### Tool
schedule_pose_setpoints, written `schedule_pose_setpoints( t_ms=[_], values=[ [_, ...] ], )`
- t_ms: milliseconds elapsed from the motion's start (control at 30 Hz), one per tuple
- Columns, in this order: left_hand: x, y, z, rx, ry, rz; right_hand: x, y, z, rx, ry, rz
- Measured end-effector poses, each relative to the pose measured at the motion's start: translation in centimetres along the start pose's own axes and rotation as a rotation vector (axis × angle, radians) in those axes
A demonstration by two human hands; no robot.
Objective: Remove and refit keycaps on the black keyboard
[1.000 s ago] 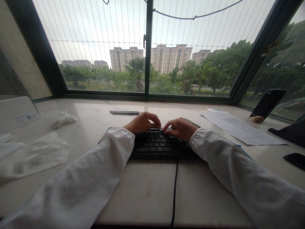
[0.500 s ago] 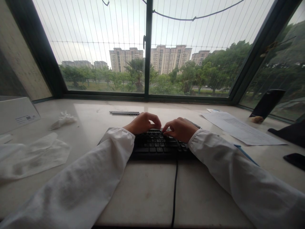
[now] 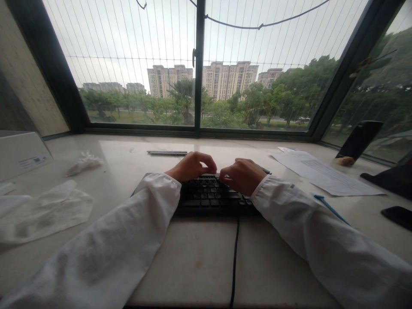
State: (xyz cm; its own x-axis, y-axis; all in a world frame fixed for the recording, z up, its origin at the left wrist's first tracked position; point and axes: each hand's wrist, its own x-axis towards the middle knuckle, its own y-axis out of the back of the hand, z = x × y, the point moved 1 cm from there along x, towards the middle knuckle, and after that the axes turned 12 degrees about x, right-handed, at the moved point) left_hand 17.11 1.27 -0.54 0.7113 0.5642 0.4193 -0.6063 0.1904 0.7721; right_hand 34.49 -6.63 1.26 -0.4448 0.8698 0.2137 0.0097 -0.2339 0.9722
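Observation:
A black keyboard (image 3: 210,201) lies on the pale sill, with its cable (image 3: 235,257) running toward me. At its far edge, my left hand (image 3: 194,166) is bent with thumb and index finger curled toward each other. Close to its right, my right hand (image 3: 243,176) rests over the keys with its fingers curled in and the fingertips pointing down at the back row. Whatever the fingertips hold, if anything, is too small or hidden to see. White sleeves cover both forearms, and the right one hides the keyboard's right end.
Slim grey rods (image 3: 166,153) lie behind my left hand. Crumpled white gloves (image 3: 84,164), a white cloth-like sheet (image 3: 61,210) and a white box (image 3: 24,154) sit left. To the right are printed paper (image 3: 322,171), a blue stick (image 3: 331,209), a propped phone (image 3: 360,139) and a dark object (image 3: 397,216).
My right hand has shifted slightly and its fingers have curled in further over the keys. My left hand stays nearly still. The view has moved very slightly.

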Motion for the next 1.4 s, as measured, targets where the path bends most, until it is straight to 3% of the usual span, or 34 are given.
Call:
schedule_pose_setpoints(
  t_ms=[167,733,900,1000,1400],
  values=[
    [0.0,0.0,0.0,-0.011,-0.003,0.002,-0.3,0.4,-0.6,-0.048,0.073,-0.033],
    [0.0,0.0,0.0,0.035,0.049,0.021,-0.6,0.5,-1.1,0.033,0.001,-0.053],
    [0.1,-0.2,0.3,0.115,0.079,-0.097,-0.5,0.0,-0.5,0.125,-0.072,-0.039],
    [0.0,-0.1,0.2,0.179,0.144,-0.107,-0.4,0.0,-0.5,0.155,-0.085,-0.041],
    [0.2,0.9,-1.0,0.262,0.412,0.111,0.1,0.3,-0.8,0.187,-0.105,-0.087]
  ],
)
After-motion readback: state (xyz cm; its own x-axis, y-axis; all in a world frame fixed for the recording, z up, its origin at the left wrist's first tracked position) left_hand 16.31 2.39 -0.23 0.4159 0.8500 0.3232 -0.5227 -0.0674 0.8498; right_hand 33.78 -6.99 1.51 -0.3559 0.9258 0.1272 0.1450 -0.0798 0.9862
